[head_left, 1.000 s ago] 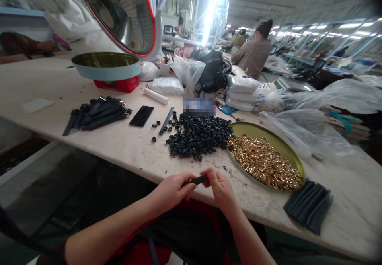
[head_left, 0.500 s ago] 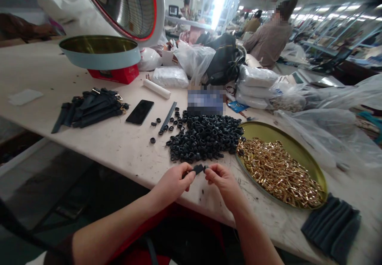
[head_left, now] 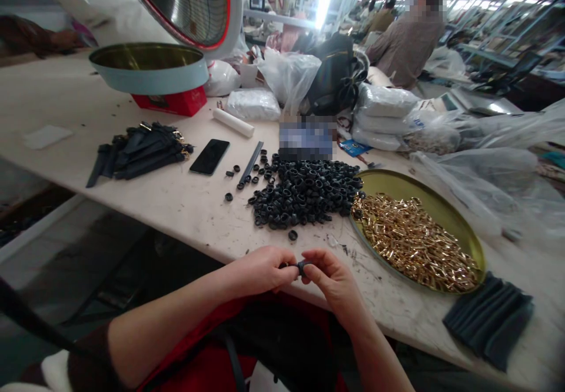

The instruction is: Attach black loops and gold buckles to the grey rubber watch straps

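Near the table's front edge, my left hand (head_left: 269, 268) and my right hand (head_left: 329, 274) meet with fingertips pinched on a small dark strap piece (head_left: 302, 267). The fingers cover most of it. Just beyond them lies a heap of small black loops (head_left: 304, 195), with one loose loop (head_left: 292, 235) nearer my hands. To the right, an oval olive tray (head_left: 470, 233) bears many gold metal buckles (head_left: 415, 239). A stack of dark strips (head_left: 489, 318) lies at the right edge. Dark straps with gold hardware (head_left: 141, 152) are piled at the left.
A black phone (head_left: 209, 156), a ruler-like strip (head_left: 251, 161) and a white roll (head_left: 233, 122) lie left of the heap. Behind stand a pale blue oval tin (head_left: 150, 79) on a red box (head_left: 176, 101), a fan (head_left: 189, 3) and plastic bags (head_left: 289, 74). A person (head_left: 406, 39) is farther back.
Both hands have moved slightly down and closer together, and the strap piece is now more covered by the fingers. A single loop now shows in front of the heap. The view has shifted slightly.
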`<state>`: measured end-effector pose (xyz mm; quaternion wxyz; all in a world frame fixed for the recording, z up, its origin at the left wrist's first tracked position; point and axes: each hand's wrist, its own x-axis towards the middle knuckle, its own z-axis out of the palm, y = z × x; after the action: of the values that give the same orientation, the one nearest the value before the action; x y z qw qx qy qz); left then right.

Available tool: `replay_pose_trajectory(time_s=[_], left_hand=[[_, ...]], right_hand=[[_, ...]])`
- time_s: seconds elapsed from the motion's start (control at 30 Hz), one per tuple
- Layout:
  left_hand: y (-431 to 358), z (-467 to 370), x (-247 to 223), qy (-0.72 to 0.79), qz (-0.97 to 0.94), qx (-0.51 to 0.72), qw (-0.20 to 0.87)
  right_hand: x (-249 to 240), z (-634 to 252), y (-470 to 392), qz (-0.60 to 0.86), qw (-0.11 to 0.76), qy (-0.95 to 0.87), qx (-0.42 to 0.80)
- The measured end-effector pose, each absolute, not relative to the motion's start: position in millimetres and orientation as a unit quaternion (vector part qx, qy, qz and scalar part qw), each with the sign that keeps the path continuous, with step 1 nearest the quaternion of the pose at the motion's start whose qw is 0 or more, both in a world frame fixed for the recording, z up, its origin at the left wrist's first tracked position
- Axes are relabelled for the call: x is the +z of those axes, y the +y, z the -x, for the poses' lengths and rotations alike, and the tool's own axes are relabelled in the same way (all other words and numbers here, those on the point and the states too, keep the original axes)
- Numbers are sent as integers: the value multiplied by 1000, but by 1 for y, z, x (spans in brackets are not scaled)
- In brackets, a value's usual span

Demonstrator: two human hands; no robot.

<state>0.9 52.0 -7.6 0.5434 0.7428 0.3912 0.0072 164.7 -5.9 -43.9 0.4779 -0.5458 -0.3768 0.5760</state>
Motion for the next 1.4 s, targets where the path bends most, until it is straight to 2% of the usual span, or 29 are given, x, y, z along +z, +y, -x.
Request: replay_pose_trajectory(time_s=[0.17,0.43,0.57,0.73,0.8,0.87,0.97,1.1,1.2,1.3,1.4], left_hand=[[29,3,0,391,-724,107,558],[6,9,0,398,-691,148,585],[-1,11,4,431,-713,154,532],[-3,12,4,482,-769,115,403],[-3,13,3,477,-781,100,391],[-2,14,4,461,-774,101,421],[-1,14,6,431,-730,107,520],[2,13,5,405,-656,112,627],[6,12,0,390,-629,120,662],[12,12,-3,386,-613,115,680],[18,12,-4,378,-598,98,700]], right_hand=[[-36,-152,-21,561,489,-366,558],[-27,-138,-50,444,542,-274,659],[-23,-137,-59,453,523,-252,676],[-27,-133,-62,401,475,-225,750],[-30,-133,-63,396,468,-221,758],[-34,-134,-63,412,474,-234,742],[-41,-136,-59,469,505,-268,674],[-47,-136,-51,607,535,-352,470],[-47,-137,-45,660,512,-406,371],[-45,-142,-39,653,460,-460,389],[-46,-149,-32,621,442,-428,485]])
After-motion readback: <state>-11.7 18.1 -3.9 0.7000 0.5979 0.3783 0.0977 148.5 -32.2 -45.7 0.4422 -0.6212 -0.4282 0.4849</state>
